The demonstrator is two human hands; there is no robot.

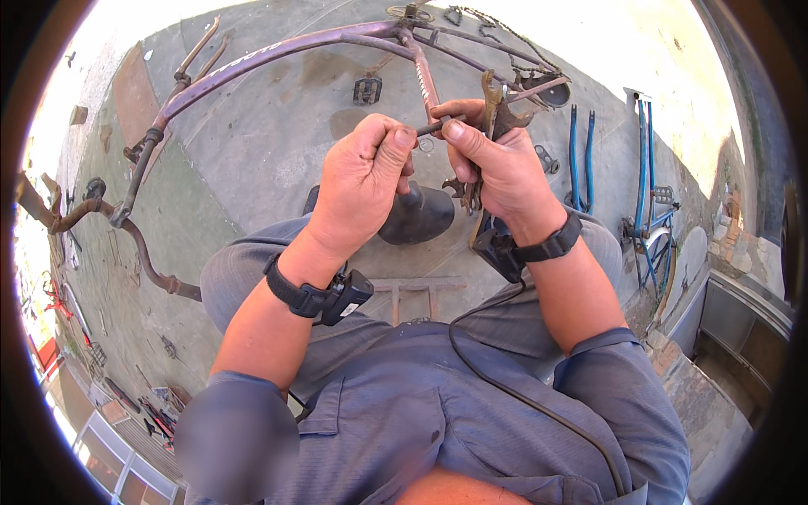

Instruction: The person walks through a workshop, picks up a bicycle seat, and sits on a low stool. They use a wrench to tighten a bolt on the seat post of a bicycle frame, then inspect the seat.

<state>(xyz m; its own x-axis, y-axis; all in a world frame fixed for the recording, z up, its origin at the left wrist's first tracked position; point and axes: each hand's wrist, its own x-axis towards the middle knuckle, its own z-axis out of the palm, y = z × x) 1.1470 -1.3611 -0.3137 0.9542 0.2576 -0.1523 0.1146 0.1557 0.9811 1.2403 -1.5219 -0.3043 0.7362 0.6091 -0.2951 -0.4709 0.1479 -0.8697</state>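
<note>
A dark rod (432, 128) is pinched by left hand (360, 172) and right hand (505, 168), upper centre.
Wrenches (491, 103) are also gripped in the right; pale lettering (244, 61) is borne by the purple bicycle frame (324, 39), upper left.

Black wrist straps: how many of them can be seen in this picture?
2: one strap is worn just below the left hand, another strap just below the right hand. No others show.

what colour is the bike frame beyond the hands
The bike frame is mostly faded purple, pinkish in places; head view shows it best.
</note>
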